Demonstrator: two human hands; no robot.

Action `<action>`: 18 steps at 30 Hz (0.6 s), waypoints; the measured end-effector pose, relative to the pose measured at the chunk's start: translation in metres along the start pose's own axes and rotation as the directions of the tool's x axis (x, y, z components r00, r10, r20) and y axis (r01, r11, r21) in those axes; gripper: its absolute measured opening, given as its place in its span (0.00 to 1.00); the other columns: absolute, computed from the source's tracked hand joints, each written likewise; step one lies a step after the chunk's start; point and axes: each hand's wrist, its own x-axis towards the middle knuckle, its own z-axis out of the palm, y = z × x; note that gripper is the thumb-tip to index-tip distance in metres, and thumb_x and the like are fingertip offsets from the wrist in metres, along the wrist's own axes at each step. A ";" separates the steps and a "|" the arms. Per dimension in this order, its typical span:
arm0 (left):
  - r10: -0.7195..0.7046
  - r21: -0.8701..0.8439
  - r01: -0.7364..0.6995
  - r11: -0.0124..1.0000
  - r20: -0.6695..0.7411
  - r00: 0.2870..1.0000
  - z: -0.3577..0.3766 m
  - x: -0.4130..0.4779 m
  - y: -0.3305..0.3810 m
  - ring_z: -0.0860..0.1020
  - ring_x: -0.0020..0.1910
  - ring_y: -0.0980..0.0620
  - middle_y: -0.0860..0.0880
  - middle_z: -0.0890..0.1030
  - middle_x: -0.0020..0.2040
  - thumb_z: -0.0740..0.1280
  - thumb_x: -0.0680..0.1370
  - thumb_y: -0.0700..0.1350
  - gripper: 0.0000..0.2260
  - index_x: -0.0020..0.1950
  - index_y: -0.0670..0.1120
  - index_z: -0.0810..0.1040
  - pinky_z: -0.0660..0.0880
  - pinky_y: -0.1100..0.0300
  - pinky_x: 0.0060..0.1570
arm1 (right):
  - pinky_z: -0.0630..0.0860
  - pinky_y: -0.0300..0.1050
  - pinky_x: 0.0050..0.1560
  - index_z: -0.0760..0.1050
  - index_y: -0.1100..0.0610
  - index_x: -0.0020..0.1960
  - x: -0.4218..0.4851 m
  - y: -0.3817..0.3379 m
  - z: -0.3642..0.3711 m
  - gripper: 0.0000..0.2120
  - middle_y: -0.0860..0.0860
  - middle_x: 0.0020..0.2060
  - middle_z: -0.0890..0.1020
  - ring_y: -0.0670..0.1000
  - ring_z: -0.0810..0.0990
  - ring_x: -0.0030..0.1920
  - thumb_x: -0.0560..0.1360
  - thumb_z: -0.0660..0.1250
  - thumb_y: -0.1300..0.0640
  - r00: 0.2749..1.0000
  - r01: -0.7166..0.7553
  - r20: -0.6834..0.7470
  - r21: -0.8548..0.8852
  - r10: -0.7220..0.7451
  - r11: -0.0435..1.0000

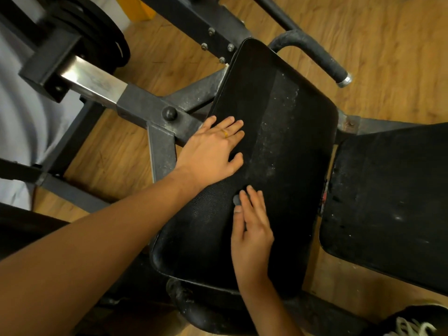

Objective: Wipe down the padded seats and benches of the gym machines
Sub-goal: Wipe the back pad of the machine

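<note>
The left hand [213, 146] lies flat, palm down, fingers spread, on the left edge of the black seat pad [286, 132], with a ring on one finger and its arm stretched in from the lower left. The right hand [252, 229] rests nearer on the same pad, fingers straight and close together. A small grey bit [236, 199] shows at its thumb tip; what it is cannot be told. A pale dusty streak runs along the pad. A second black pad [392, 202] sits just to the right, over the wooden floor [388, 44].
</note>
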 end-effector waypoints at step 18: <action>0.007 0.028 -0.008 1.000 0.009 1.000 0.001 0.002 -0.001 0.65 0.76 0.51 0.49 0.71 0.74 0.62 0.78 0.54 0.23 0.70 0.46 0.75 0.55 0.49 0.76 | 0.62 0.42 0.74 0.72 0.57 0.72 0.085 0.040 -0.012 0.18 0.49 0.73 0.71 0.48 0.65 0.76 0.83 0.59 0.55 0.986 -0.132 -0.113 -0.089 0.121 0.987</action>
